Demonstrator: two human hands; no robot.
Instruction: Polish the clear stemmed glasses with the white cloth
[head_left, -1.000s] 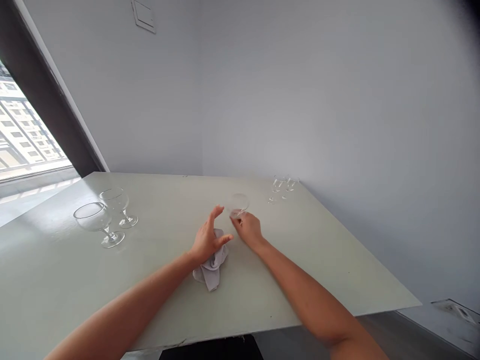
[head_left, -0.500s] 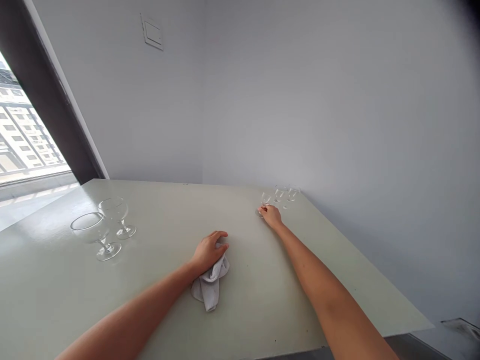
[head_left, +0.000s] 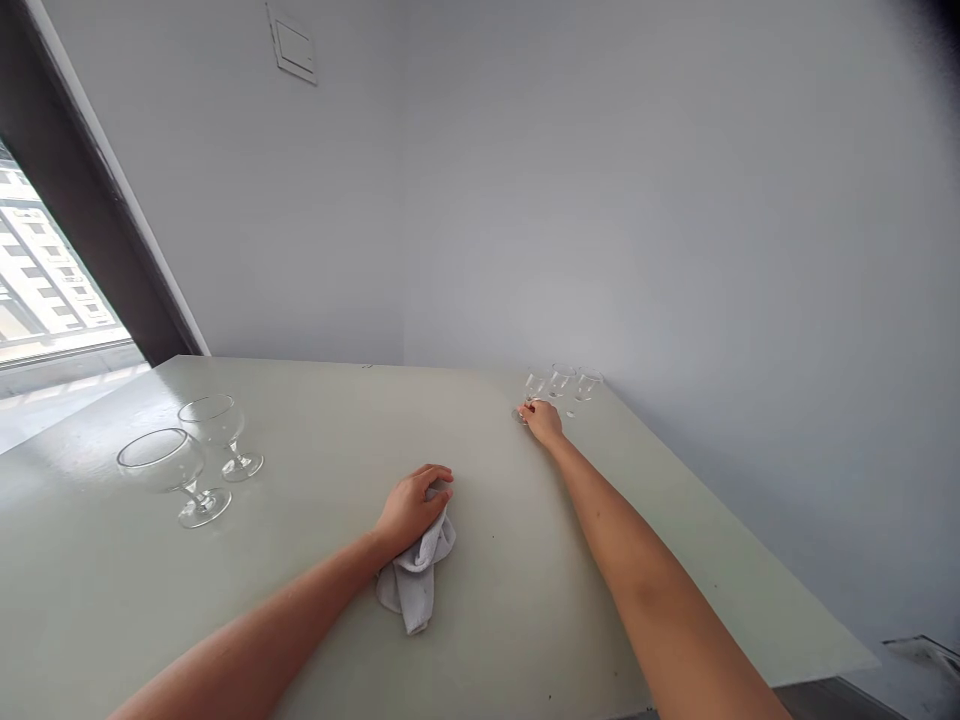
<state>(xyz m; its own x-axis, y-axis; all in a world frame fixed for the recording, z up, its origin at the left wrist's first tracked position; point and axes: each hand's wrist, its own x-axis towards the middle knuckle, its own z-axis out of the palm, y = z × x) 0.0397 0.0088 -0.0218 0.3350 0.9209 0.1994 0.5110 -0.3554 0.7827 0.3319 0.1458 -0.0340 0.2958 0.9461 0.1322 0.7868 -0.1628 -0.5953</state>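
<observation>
At the middle of the table, my left hand [head_left: 411, 508] rests with curled fingers around a crumpled pale grey cloth [head_left: 417, 590]; part of the cloth hangs out below the palm. My right arm reaches far forward. Its hand [head_left: 543, 421] pinches the stem of a small clear stemmed glass [head_left: 535, 384] standing upright near the table's back right corner. Fingers partly hide that stem and foot. Just beyond it are two more clear glasses, one in the middle [head_left: 562, 378] and one at the right [head_left: 589, 384].
Two larger stemmed glasses with round bowls stand at the left, a nearer one [head_left: 161, 462] and a farther one [head_left: 214, 420]. The pale glossy table [head_left: 315, 420] meets grey walls at the back. A window [head_left: 49, 260] lies far left, and a switch plate [head_left: 295, 47] is on the wall.
My right hand and the glass it pinches have shifted slightly away, closer to the other small glasses. The view has tilted a little; my left hand stays on the cloth.
</observation>
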